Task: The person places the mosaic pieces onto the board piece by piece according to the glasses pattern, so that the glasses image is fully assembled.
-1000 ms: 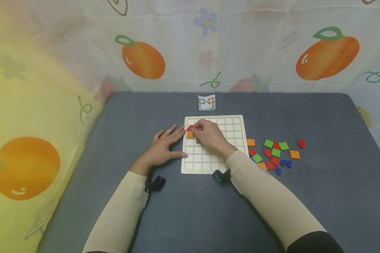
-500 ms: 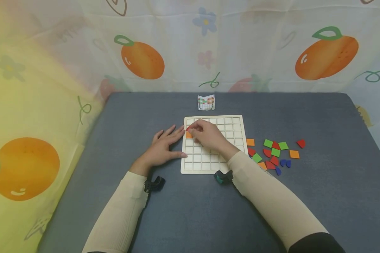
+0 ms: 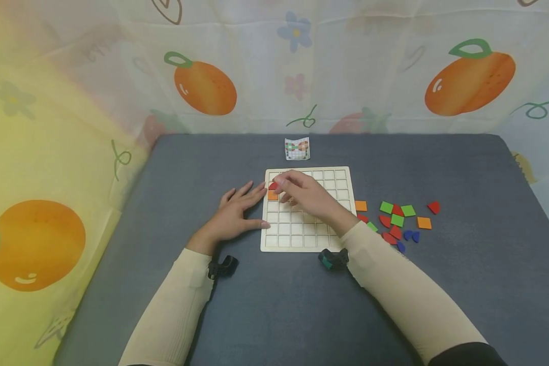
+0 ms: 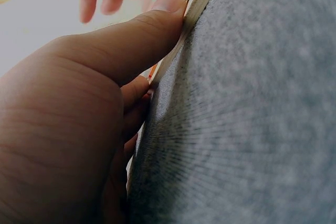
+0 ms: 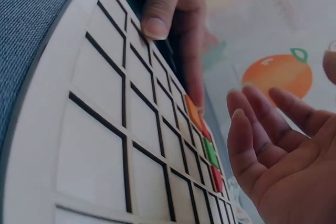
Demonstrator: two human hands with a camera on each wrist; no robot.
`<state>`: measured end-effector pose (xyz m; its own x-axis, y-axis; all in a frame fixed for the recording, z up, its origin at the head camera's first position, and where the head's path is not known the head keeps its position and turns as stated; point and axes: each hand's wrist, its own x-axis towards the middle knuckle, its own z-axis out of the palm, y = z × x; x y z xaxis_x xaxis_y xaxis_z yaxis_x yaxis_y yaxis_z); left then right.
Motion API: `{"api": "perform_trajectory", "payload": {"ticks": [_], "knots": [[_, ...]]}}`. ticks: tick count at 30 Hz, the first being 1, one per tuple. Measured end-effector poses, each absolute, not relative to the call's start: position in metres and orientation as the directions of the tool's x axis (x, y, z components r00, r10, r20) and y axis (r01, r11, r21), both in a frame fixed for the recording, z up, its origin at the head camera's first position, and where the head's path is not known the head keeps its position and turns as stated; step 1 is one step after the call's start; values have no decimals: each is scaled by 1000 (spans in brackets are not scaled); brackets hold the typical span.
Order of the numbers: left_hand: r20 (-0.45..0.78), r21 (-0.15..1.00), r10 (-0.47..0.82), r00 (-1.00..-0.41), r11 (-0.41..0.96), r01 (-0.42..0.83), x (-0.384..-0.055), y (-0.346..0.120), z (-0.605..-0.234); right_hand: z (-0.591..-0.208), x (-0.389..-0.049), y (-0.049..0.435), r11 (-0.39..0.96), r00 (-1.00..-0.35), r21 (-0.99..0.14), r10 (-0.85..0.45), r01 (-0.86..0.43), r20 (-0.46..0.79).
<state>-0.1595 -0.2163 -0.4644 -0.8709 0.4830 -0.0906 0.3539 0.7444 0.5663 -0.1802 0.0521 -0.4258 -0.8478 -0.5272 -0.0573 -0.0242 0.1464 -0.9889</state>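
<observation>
A pale wooden grid board (image 3: 285,229) lies on the table. My left hand (image 3: 231,217) is spread beside its left edge, with thumb and fingertips touching the rim. Over the board's upper left part hovers my right hand (image 3: 312,200), fingers loosely bent and nothing between them. Near its fingertips, a red round-edged piece (image 3: 273,186) sits in a cell of the left column, with an orange square (image 3: 272,195) just below it. The right wrist view also shows a green piece (image 5: 211,153) and another red piece (image 5: 217,179) in the grid, hidden under the hand in the head view.
Right of the board lie loose flat pieces: several green squares (image 3: 397,220), red pieces (image 3: 433,207), orange squares (image 3: 424,223) and small blue pieces (image 3: 408,235). Behind the board is a small pattern card (image 3: 297,149). A printed curtain (image 3: 256,66) hangs along the table's back edge.
My right hand has let go of the red piece at the upper left and drawn back slightly to the right, its fingers loosening. The left hand stays at the board's edge.
</observation>
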Motion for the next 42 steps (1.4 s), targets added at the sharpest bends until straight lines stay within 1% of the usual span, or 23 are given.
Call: {"api": "perform_trajectory", "payload": {"ticks": [9,17,24,37,42], "knots": [[-102,566,480,-871,748,346,-160,-216,-464,-419,-177,69,64,-849,-998,-528,-19,-17],[-108,563,470,-876,755,336,-160,-215,-464,-418,-169,84,47,-847,-999,-531,-20,-8],[-117,562,470,-875,758,332,-160,-215,-465,-420,-164,96,2,-846,-999,-531,-46,38],[-100,564,482,-870,748,349,-159,-216,-463,-421,-156,122,-34,-868,-997,-492,-64,73],[-109,566,480,-870,750,343,-158,-217,-464,-421,-155,134,-26,-873,-996,-481,-81,83]]}}
